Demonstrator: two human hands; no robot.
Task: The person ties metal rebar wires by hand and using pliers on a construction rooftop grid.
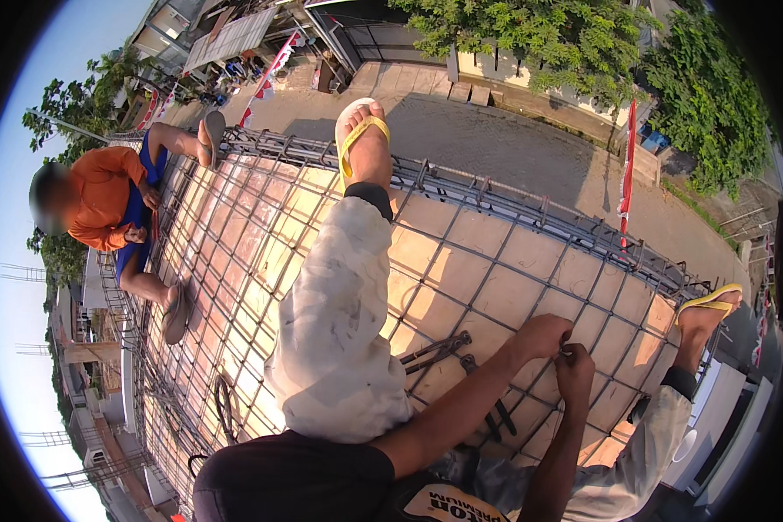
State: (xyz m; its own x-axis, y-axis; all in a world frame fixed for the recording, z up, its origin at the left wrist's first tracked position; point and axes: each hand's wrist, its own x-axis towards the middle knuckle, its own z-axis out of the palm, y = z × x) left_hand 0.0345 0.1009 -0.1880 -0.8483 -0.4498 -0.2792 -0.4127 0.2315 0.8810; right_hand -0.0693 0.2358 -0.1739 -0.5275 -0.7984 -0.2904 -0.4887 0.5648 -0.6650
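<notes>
Over the grid of steel reinforcing bars (pixel 489 260), my left hand (pixel 543 336) and my right hand (pixel 574 373) meet with bent fingers close together. What lies between the fingertips, perhaps a thin wire, is too small to tell. Which hand is which follows from the arms: one reaches in from the left, the other from below. Beside the left forearm, pincers with dark handles (pixel 501 417) lie on the grid, their head near the arm. Another long-handled tool, seemingly pincers or a cutter (pixel 436 351), rests between my leg and that forearm.
Plywood formwork (pixel 515 245) lies under the bars. A bundled rebar beam cage (pixel 483 189) runs along the edge above a street (pixel 528 147). A person in an orange shirt (pixel 107 189) sits at the left. A coil of wire (pixel 224 404) lies on the grid.
</notes>
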